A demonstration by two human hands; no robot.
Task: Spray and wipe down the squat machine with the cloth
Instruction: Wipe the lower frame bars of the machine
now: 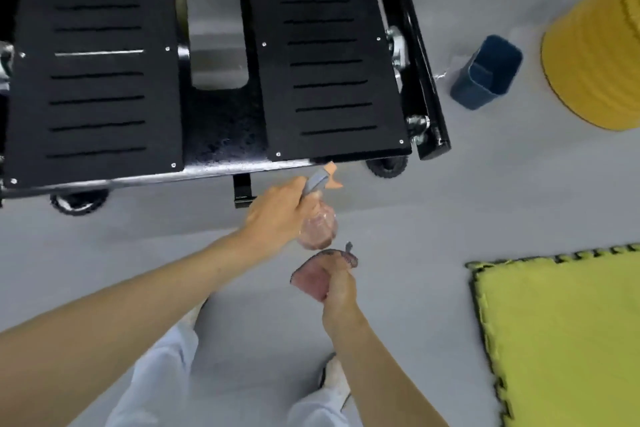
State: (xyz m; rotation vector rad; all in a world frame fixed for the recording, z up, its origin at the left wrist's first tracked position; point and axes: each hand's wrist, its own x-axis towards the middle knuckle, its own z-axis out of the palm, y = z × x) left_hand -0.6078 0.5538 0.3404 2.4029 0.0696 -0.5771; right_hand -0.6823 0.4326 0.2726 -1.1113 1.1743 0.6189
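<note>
Both sets of fingers clamped: left hand [277,215] wrapped round the spray bottle [317,222] mid-frame, right hand [339,288] bunching the cloth [309,280] just below. Squat machine [221,130] filling upper left. Looks like spraying stage; next needs a trigger squeeze aimed at the footplates [332,55], then wiping.

Facing the squat machine [329,55], sitting on the floor [433,211] straight ahead. Holding the spray bottle [318,227] in the left hand [277,215] just before the machine's near edge, toward its right corner. Gripping the cloth [310,279] in the right hand [341,288] just beside the bottle, nearer the body. Finding a bin [485,76] right of the machine, a drum [595,55] right of the bin, a mat [561,340] lying at near right.
</note>
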